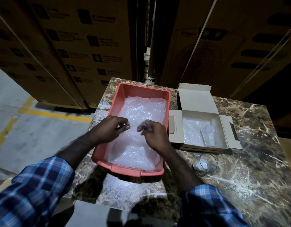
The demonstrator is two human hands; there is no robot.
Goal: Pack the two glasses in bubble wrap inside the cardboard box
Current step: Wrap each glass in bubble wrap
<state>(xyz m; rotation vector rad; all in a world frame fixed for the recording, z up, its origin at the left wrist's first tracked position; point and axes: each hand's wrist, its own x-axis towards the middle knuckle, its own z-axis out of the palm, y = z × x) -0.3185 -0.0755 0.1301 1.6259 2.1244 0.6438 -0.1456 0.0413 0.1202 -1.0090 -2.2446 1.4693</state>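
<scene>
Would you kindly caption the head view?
Both hands pinch bubble wrap over the red bin, beside the box.

The tub [167,102] is coral red. The bubble wrap [141,112] is milky white. The counter [249,169] is brown marble with white veins. The sleeves [35,190] are blue plaid. The box [197,97] is pale beige. The floor [13,99] is grey with yellow lines.

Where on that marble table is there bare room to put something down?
Bare marble table lies right of the empty glass, below the cardboard box. Crowded: the red tub touches the box; both hands work bubble wrap.
</scene>
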